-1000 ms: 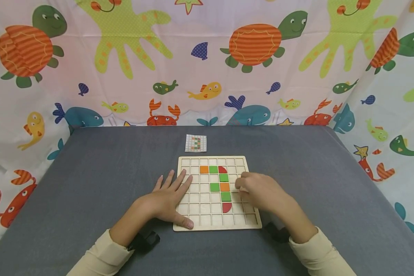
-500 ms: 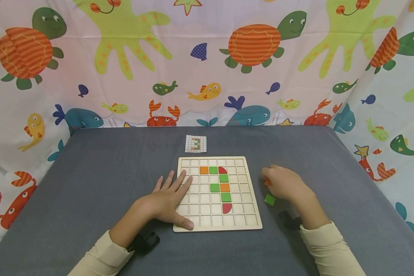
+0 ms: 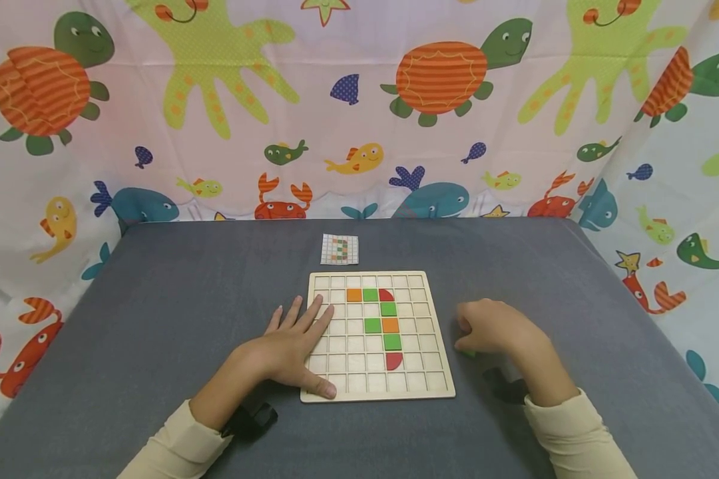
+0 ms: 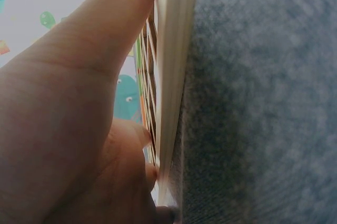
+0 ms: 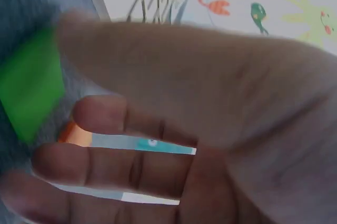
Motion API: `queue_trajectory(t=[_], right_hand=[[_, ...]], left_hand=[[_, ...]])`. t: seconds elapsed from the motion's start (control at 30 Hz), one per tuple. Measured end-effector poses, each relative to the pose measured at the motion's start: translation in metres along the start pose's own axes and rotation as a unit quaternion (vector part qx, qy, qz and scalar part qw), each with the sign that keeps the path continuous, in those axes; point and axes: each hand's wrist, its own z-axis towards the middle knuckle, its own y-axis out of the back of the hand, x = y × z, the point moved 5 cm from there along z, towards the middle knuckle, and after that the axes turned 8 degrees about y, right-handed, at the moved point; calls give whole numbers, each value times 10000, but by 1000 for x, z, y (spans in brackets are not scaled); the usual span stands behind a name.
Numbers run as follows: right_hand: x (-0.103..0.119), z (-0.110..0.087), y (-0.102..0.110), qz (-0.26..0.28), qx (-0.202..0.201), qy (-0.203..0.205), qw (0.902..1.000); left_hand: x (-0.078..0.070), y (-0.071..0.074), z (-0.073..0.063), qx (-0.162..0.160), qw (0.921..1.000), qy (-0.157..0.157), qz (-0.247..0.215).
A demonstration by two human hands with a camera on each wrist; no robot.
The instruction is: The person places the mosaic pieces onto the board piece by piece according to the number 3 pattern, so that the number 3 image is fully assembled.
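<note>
My left hand (image 3: 287, 349) lies with spread fingers across the left edge of a wooden grid board (image 3: 353, 382). Its thumb rests on the front left corner. In the board's cells sit green, orange and red tiles, among them an orange square (image 3: 390, 325) and a red rounded piece (image 3: 394, 361). Off the board's right side, my right hand (image 3: 494, 326) hovers low over the table, thumb and fingers apart with nothing between them. A loose green square tile (image 5: 34, 84) lies by its thumb tip. Beyond the fingers an orange tile (image 5: 76, 134) shows, partly hidden.
A small printed pattern card (image 3: 339, 249) lies behind the board. Grey cloth (image 3: 174, 299) covers the table. A curtain with sea animals (image 3: 359, 60) hangs at the back and sides.
My right hand has moved right, off the board, to the loose tiles, then slightly down, so it hides the orange tile and much of the green one in the head view. The left hand stays put.
</note>
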Motion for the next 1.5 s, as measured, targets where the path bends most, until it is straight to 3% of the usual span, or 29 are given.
queue_trajectory(t=[0.2,0.47,0.83,1.13,1.37,1.5], right_hand=[[14,3,-4,-63,-165,488,9987],[15,8,-6,-225,-186,372,9989],[19,11,-6,-277,-330,609,9972],[36,9,-2,-210,-650,1246,9899],[52,8,-4,60,-669,1560,9855],[64,10,-10,147,-705,1933,9785]], left_hand=[[0,2,-1,-24,10000,-40,-34],[-1,4,-2,-93,9998,-143,-62],[-1,3,-1,-84,9999,-115,-50],[-1,3,-2,-76,9999,-97,-61],[-1,3,-2,-98,9999,-84,-36],[-1,3,-1,-100,9999,-88,-21]])
